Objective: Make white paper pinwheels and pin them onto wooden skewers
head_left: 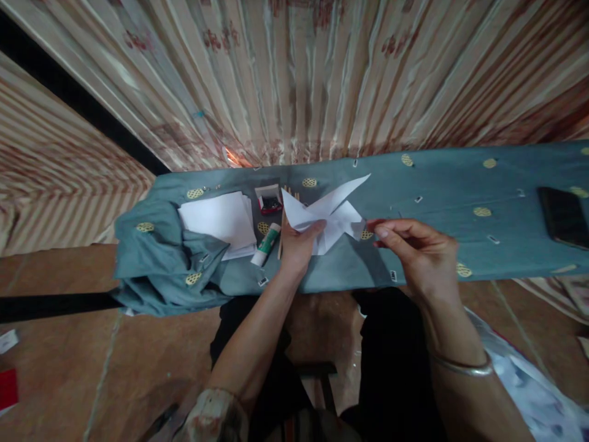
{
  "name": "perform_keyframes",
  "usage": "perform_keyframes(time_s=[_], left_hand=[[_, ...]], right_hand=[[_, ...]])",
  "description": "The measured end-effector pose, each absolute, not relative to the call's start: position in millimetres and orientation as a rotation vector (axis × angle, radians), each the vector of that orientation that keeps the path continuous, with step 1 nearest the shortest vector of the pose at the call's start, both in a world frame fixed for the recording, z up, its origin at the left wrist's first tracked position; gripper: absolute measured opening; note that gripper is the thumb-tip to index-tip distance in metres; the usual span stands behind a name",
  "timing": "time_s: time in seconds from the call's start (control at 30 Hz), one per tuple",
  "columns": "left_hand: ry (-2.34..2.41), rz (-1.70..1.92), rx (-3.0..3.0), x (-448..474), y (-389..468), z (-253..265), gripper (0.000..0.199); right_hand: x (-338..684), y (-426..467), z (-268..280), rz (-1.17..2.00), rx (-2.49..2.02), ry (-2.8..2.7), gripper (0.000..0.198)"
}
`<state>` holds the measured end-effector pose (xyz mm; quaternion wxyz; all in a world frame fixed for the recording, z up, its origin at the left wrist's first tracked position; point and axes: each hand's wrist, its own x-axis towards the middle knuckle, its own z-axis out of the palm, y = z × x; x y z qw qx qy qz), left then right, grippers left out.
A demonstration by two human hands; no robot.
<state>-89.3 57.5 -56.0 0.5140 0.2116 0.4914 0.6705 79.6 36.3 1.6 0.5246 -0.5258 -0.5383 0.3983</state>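
A folded white paper pinwheel (329, 212) with pointed blades is held up over the cloth-covered table. My left hand (299, 242) is closed on it, thumb pressed near its middle. Just right of the pinwheel, my right hand (421, 252) is pinched, thumb against fingers; whatever sits between the fingertips is too small to make out. Left of the pinwheel lie a green and white glue stick (265, 244) and a small open box (269, 200) with dark little pieces inside. Several thin wooden sticks (286, 195) are partly hidden behind my left hand and the pinwheel.
A stack of white paper (221, 221) rests on the left of the blue-green tablecloth (442, 209), beside a bunched fold. At the far right lies a black phone (564, 215). A pleated curtain (294, 92) hangs behind the table, and a plastic bag (529, 380) is on the floor at right.
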Motion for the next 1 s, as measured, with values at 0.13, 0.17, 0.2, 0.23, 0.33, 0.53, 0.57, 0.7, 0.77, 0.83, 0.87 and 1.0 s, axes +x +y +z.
perform_keyframes(time_s=[0.13, 0.17, 0.2, 0.23, 0.33, 0.53, 0.57, 0.7, 0.77, 0.83, 0.87, 1.0], left_hand=[[1.171, 1.615, 0.572, -79.4, 62.3, -55.3, 0.027], [1.178, 1.614, 0.595, -77.6, 63.0, -55.2, 0.025], [1.188, 1.607, 0.618, -76.3, 63.5, -55.5, 0.023], [1.197, 1.6, 0.637, -75.3, 63.9, -56.3, 0.021], [1.209, 1.581, 0.679, -74.5, 64.2, -59.9, 0.019], [1.227, 1.499, 0.726, -75.4, 63.5, -63.6, 0.021], [1.221, 1.501, 0.728, -75.4, 63.6, -64.0, 0.021], [1.191, 1.522, 0.728, -75.4, 64.8, -66.6, 0.02], [1.19, 1.524, 0.715, -75.5, 65.2, -67.0, 0.016], [1.196, 1.524, 0.686, -75.2, 65.3, -65.4, 0.014], [1.197, 1.525, 0.668, -74.9, 65.2, -63.8, 0.014], [1.187, 1.503, 0.585, -72.2, 64.1, -55.8, 0.019]], right_hand=[[75.0, 35.5, -4.3, 1.047, -1.232, -1.271, 0.011], [73.5, 35.7, -6.2, 1.072, -1.237, -1.265, 0.012], [72.1, 36.2, -8.1, 1.099, -1.24, -1.26, 0.014], [70.7, 36.9, -10.0, 1.126, -1.239, -1.25, 0.016], [67.2, 40.3, -16.3, 1.173, -1.228, -1.221, 0.019], [62.0, 45.9, -29.6, 1.102, -1.234, -1.328, 0.014], [61.2, 45.4, -30.6, 1.063, -1.253, -1.359, 0.013], [58.4, 38.8, -27.2, 0.83, -1.322, -1.537, 0.007], [57.6, 35.8, -22.0, 0.676, -1.312, -1.64, 0.008], [57.1, 35.2, -17.3, 0.535, -1.305, -1.702, 0.008], [57.1, 36.0, -15.9, 0.488, -1.309, -1.713, 0.008], [58.4, 43.4, -19.4, 0.491, -1.301, -1.704, 0.007]])
